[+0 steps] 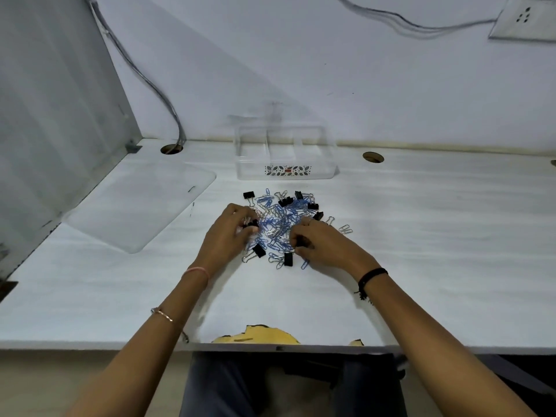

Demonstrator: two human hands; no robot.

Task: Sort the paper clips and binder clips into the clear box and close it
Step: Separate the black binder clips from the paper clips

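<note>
Both hands' fingers pinch black binder clips, apparently: left hand (pixel 231 233), right hand (pixel 325 248), over the clip pile (pixel 279 224).

Bare forearms, no sleeves. Left wrist: thin pink thread band (pixel 197 270), slim metallic bangle (pixel 162 315) lower down the forearm. Right wrist: black cord bracelet (pixel 371 275) with dangling knot. Dark trousers (pixel 216 386) at bottom centre.

There was one view only, taken from the person's head, looking forward and steeply down over the white desk (pixel 421 236). It sat close above the near edge, so both forearms reached in from the bottom. Being wide-angled, it took in the far edge, the wall (pixel 331 70) behind and the partition (pixel 45 100) along the left edge.
</note>
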